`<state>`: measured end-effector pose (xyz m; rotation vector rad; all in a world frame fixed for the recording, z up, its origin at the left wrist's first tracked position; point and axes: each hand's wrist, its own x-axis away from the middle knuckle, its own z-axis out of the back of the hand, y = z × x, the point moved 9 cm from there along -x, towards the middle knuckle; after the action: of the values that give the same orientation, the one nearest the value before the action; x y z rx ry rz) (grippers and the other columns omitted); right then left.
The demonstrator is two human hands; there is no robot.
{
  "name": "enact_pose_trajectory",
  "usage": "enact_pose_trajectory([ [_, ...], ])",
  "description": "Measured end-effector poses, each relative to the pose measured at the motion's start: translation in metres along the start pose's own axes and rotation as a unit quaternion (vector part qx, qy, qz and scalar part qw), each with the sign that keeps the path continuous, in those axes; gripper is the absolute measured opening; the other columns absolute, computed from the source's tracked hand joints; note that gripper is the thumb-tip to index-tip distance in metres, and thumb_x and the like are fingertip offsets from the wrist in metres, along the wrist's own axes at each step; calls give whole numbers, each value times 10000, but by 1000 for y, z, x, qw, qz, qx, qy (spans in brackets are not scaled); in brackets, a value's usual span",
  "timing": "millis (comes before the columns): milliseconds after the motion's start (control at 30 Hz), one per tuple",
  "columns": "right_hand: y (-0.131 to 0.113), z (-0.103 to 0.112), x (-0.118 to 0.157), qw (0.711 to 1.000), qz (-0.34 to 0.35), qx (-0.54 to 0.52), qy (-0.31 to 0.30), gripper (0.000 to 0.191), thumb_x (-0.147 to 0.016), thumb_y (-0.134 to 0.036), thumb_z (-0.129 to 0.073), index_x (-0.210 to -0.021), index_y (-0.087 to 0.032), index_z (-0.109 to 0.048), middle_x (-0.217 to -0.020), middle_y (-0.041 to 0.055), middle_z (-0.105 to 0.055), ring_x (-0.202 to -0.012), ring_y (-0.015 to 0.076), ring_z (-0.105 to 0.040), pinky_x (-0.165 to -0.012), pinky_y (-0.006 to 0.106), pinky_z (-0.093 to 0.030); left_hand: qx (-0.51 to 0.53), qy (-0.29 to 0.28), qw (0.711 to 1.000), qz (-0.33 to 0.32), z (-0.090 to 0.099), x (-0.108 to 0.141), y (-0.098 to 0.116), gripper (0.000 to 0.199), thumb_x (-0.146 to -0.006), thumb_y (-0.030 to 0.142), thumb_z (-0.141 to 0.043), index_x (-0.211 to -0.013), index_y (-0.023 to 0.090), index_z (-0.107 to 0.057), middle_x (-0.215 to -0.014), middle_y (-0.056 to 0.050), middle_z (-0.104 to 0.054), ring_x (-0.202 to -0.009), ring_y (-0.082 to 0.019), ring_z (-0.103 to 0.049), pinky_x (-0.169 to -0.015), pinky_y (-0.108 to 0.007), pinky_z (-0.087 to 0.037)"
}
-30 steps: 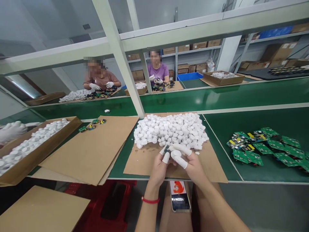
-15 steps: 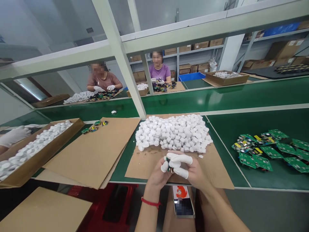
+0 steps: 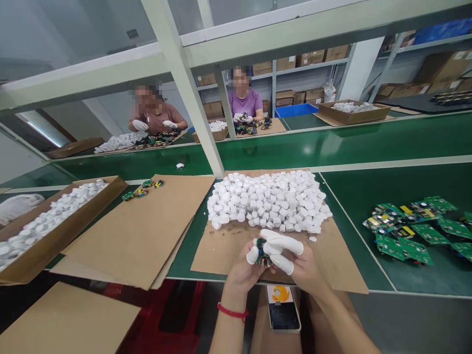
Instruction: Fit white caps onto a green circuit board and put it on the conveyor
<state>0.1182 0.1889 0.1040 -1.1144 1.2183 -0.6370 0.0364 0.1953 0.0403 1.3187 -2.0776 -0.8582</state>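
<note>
A small green circuit board (image 3: 263,259) with dark parts is held between both hands, over the near edge of a cardboard sheet. My left hand (image 3: 242,268), white cots on its fingertips and a red cord at the wrist, grips the board's left side. Coming in from the right, my right hand (image 3: 300,260) has its white-cotted fingers closed across the board's top and right side. Those fingers hide part of the board; whether a white piece sits under them I cannot make out. Just beyond lies a heap of short white cylindrical pieces (image 3: 267,201) on the cardboard sheet (image 3: 212,255).
Several green circuit boards (image 3: 405,228) lie on the green bench at right. At left are stacked cardboard sheets (image 3: 147,236) with a few boards and a long box (image 3: 62,231) of white pieces, beside a co-worker's gloved hand (image 3: 20,209). A phone (image 3: 283,312) rests on my lap.
Both hands remain together on the circuit board, more of which now shows between the fingers. The co-worker's gloved hand at far left has drawn back leftward. The view has shifted slightly.
</note>
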Motion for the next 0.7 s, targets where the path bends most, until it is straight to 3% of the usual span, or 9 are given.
enact_pose_trajectory([
  [67, -3, -1, 0, 999, 20, 40, -24, 299, -820, -278, -598, -1115, -288, -646, -1141, 59, -654, -778, 215, -688, -704, 338, -590, 6, 3, 1000, -6, 1, 0, 1, 439, -540, 538, -761, -764, 170, -671, -594, -18, -613, -503, -111, -539, -460, -203, -438],
  [167, -8, 0, 0, 998, 58, 24, -31, 368, -799, -334, -626, -1166, -315, -610, -1124, 43, -666, -1006, 270, -628, -886, 405, -519, 13, 4, 1000, -12, 1, 0, 2, 406, -566, 529, -749, -765, 182, -676, -632, -22, -640, -524, -116, -558, -478, -205, -451],
  [333, 0, 6, -3, 996, 9, -93, 0, 159, -814, -281, -624, -930, -334, -719, -1092, 24, -684, -1014, 234, -633, -813, 351, -556, 6, -19, 1000, -17, -5, 1, 4, 416, -531, 516, -771, -780, 192, -692, -572, -7, -623, -477, -103, -535, -473, -201, -432],
  [400, 2, 3, -5, 994, -21, -96, -35, 227, -792, -278, -649, -1010, -328, -687, -1160, 28, -647, -1068, 236, -603, -852, 356, -536, 2, -28, 999, -22, -9, 2, 6, 413, -512, 508, -783, -765, 193, -698, -544, 4, -607, -453, -88, -508, -468, -192, -409],
  [533, 3, -7, -5, 985, -57, 12, -160, 489, -790, -324, -637, -1263, -292, -516, -1337, 73, -501, -1230, 286, -458, -1016, 449, -374, -13, -41, 999, -27, -15, 4, 9, 414, -480, 486, -807, -742, 183, -706, -534, 14, -593, -433, -64, -454, -449, -179, -352],
  [600, 3, -11, -4, 976, -58, 44, -207, 421, -819, -326, -593, -1236, -286, -545, -1379, 68, -452, -1292, 295, -369, -1033, 450, -338, -22, -46, 998, -27, -16, 4, 9, 423, -475, 497, -805, -721, 168, -705, -516, 12, -577, -439, -70, -442, -454, -186, -342],
  [700, 5, -17, -3, 970, -66, 21, -234, 356, -856, -307, -544, -1210, -275, -553, -1391, 73, -431, -1289, 275, -374, -1004, 418, -373, -38, -60, 997, -24, -15, 3, 7, 459, -456, 541, -792, -623, 127, -683, -485, 0, -544, -439, -82, -427, -463, -208, -344],
])
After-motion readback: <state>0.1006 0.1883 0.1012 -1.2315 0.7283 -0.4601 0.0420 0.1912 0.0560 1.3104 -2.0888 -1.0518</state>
